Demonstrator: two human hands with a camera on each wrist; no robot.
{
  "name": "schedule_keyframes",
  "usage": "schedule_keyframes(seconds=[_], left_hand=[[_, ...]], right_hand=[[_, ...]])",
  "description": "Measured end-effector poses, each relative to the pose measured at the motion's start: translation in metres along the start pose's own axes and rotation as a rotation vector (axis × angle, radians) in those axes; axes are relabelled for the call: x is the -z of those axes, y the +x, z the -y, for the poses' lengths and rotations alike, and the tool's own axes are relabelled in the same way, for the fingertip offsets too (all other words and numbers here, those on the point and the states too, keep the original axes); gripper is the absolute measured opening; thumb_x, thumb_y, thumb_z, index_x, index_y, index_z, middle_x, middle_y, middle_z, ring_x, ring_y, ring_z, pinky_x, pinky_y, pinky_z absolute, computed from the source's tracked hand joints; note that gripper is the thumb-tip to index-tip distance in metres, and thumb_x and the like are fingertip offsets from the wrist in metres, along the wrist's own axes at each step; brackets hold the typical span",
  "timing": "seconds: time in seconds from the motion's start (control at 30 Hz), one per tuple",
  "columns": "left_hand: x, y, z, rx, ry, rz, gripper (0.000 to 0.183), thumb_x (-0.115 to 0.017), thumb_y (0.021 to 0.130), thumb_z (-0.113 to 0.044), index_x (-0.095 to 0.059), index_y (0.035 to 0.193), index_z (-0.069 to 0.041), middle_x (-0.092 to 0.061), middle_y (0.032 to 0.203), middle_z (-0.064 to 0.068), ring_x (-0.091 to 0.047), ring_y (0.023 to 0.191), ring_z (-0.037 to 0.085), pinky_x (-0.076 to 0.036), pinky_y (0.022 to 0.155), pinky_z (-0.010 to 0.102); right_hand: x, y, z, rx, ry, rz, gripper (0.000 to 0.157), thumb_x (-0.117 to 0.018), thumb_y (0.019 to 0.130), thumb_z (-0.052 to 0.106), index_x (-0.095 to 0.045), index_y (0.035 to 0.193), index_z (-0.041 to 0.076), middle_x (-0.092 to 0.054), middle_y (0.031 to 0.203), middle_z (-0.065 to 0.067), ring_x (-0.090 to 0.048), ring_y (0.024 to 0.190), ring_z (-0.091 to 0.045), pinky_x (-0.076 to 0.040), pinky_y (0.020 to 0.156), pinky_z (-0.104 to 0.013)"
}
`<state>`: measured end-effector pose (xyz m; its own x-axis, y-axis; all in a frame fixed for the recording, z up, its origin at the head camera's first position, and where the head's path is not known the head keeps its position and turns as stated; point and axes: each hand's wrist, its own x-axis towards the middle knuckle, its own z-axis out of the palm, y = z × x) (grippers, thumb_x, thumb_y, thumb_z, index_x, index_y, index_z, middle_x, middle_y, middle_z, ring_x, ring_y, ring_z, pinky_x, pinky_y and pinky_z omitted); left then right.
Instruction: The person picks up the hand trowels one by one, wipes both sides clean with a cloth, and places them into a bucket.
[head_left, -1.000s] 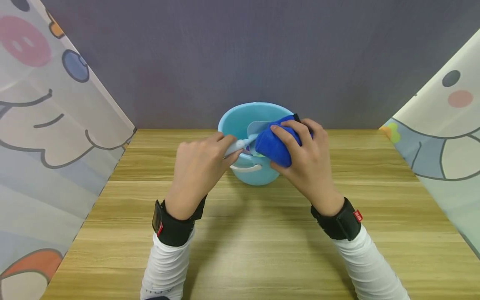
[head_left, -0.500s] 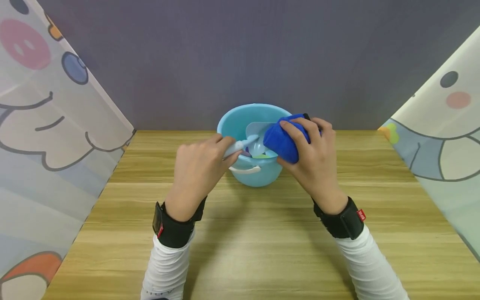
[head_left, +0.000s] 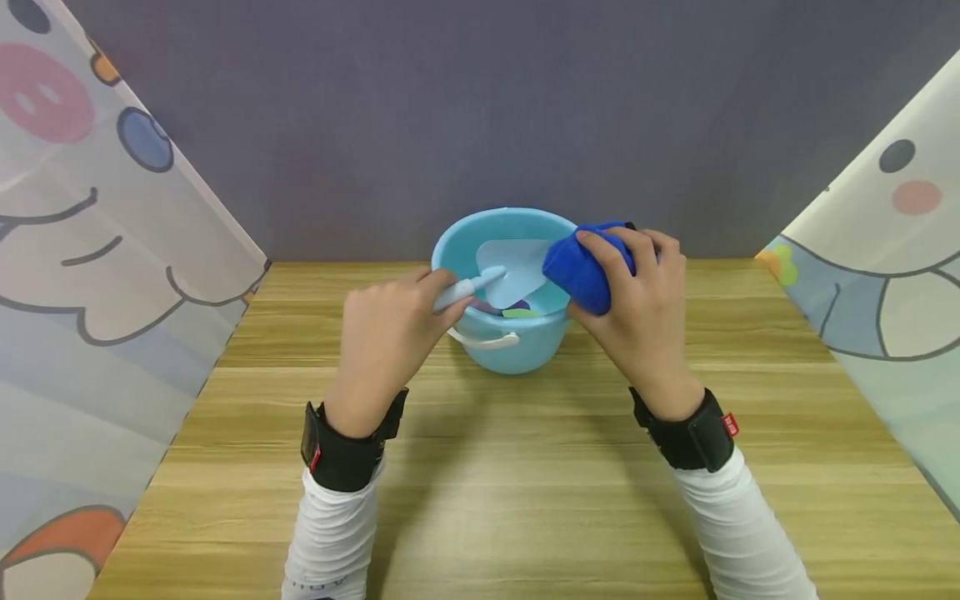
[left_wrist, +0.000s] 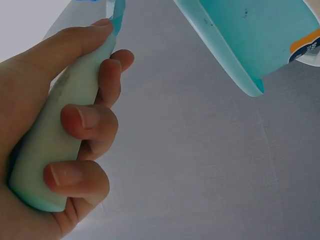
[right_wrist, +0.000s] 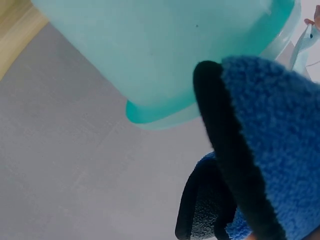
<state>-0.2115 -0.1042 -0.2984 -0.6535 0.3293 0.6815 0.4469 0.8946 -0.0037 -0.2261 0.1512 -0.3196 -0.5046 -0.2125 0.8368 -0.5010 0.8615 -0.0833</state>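
My left hand (head_left: 390, 342) grips the pale handle of a light blue toy shovel (head_left: 516, 271). In the left wrist view, the fingers curl round the shovel handle (left_wrist: 65, 110), with the thumb laid along it. The broad blade is over the mouth of a light blue bucket (head_left: 517, 346). My right hand (head_left: 643, 304) holds a bunched blue cloth (head_left: 585, 271) at the right side of the rim. Black edging (right_wrist: 220, 135) runs along the cloth in the right wrist view. The cloth covers or meets the blade's right edge; contact is unclear.
Purple and green pieces (head_left: 521, 310) lie inside the bucket. Its white handle (head_left: 483, 340) hangs at the front. The bucket stands on a wooden table (head_left: 510, 483), close to a grey wall (head_left: 510, 108). Cartoon-print sheets (head_left: 120, 275) flank the table.
My right hand has moved to the right with the cloth, uncovering more of the shovel blade. The shovel has turned so its blade shows flatter and wider. My left hand has shifted slightly left.
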Motion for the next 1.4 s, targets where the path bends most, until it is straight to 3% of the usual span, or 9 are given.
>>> schedule_keyframes(seconds=[0.17, 0.43, 0.57, 0.67, 0.77, 0.9, 1.03, 1.23, 1.4], left_hand=[[0.0, 0.002, 0.004, 0.025, -0.013, 0.011, 0.025, -0.073, 0.083, -0.035, -0.076, 0.089, -0.012, -0.066, 0.058, 0.002, -0.043, 0.035, 0.016, -0.027, 0.032, 0.03], [-0.016, 0.016, 0.009, 0.046, -0.043, 0.072, 0.023, -0.071, 0.084, -0.034, -0.065, 0.095, -0.015, -0.043, 0.046, 0.001, -0.03, 0.038, 0.017, -0.013, 0.038, 0.025], [-0.033, 0.026, 0.01, 0.02, -0.036, 0.123, 0.019, -0.07, 0.084, -0.033, -0.068, 0.088, -0.015, -0.042, 0.047, 0.0, -0.032, 0.041, 0.016, -0.014, 0.039, 0.025], [-0.042, 0.034, 0.009, -0.015, -0.006, 0.171, 0.023, -0.072, 0.083, -0.033, -0.065, 0.073, -0.013, -0.035, 0.049, -0.001, -0.031, 0.045, 0.016, -0.015, 0.046, 0.026], [-0.047, 0.043, 0.007, -0.037, 0.025, 0.243, 0.042, -0.073, 0.082, -0.034, -0.049, 0.054, -0.013, -0.026, 0.052, -0.002, -0.028, 0.049, 0.016, -0.017, 0.055, 0.03], [-0.055, 0.058, 0.0, -0.056, 0.026, 0.378, 0.055, -0.073, 0.081, -0.03, -0.03, 0.051, -0.015, -0.022, 0.058, -0.002, -0.026, 0.054, 0.016, -0.02, 0.056, 0.031], [-0.068, 0.071, -0.006, -0.078, -0.006, 0.535, 0.046, -0.072, 0.08, -0.019, -0.033, 0.055, -0.016, -0.03, 0.06, -0.001, -0.035, 0.057, 0.015, -0.029, 0.05, 0.029], [-0.082, 0.072, -0.009, -0.061, -0.106, 0.762, 0.026, -0.067, 0.08, -0.004, -0.045, 0.068, -0.011, -0.039, 0.07, 0.002, -0.042, 0.067, 0.018, -0.036, 0.058, 0.031], [-0.081, 0.073, -0.011, 0.004, -0.146, 0.83, 0.029, -0.066, 0.081, -0.005, -0.043, 0.065, -0.012, -0.037, 0.069, 0.002, -0.042, 0.066, 0.018, -0.035, 0.057, 0.03]], right_hand=[[0.002, 0.002, -0.002, -0.017, 0.002, -0.005, 0.065, -0.084, 0.066, 0.017, -0.059, 0.126, 0.01, -0.061, 0.119, -0.028, -0.047, 0.106, -0.048, -0.041, 0.087, -0.066], [0.003, 0.001, -0.002, -0.059, 0.009, -0.007, 0.062, -0.081, 0.067, 0.017, -0.059, 0.125, 0.011, -0.061, 0.12, -0.027, -0.046, 0.108, -0.046, -0.04, 0.088, -0.065], [0.004, -0.001, -0.002, -0.083, 0.02, -0.007, 0.063, -0.081, 0.066, 0.014, -0.059, 0.126, 0.012, -0.06, 0.12, -0.028, -0.046, 0.108, -0.046, -0.039, 0.089, -0.065], [0.005, -0.002, -0.002, -0.089, 0.016, -0.012, 0.064, -0.081, 0.066, 0.014, -0.058, 0.126, 0.012, -0.06, 0.12, -0.028, -0.046, 0.109, -0.046, -0.039, 0.089, -0.065], [0.006, -0.002, -0.003, -0.086, 0.005, -0.01, 0.063, -0.08, 0.068, 0.014, -0.058, 0.127, 0.012, -0.059, 0.12, -0.029, -0.046, 0.109, -0.046, -0.039, 0.089, -0.066], [0.006, 0.0, -0.005, -0.095, 0.001, 0.001, 0.064, -0.079, 0.069, 0.015, -0.057, 0.128, 0.012, -0.059, 0.121, -0.029, -0.045, 0.11, -0.046, -0.04, 0.09, -0.066], [0.008, 0.0, -0.008, -0.123, -0.004, 0.001, 0.065, -0.081, 0.068, 0.016, -0.056, 0.128, 0.012, -0.058, 0.121, -0.03, -0.045, 0.111, -0.046, -0.04, 0.091, -0.066], [0.011, 0.002, -0.013, -0.151, -0.006, -0.016, 0.063, -0.08, 0.069, 0.018, -0.058, 0.127, 0.011, -0.059, 0.12, -0.029, -0.046, 0.109, -0.046, -0.041, 0.091, -0.066], [0.012, 0.002, -0.015, -0.163, -0.007, -0.003, 0.064, -0.081, 0.069, 0.02, -0.057, 0.128, 0.012, -0.059, 0.121, -0.029, -0.045, 0.11, -0.045, -0.041, 0.092, -0.066]])
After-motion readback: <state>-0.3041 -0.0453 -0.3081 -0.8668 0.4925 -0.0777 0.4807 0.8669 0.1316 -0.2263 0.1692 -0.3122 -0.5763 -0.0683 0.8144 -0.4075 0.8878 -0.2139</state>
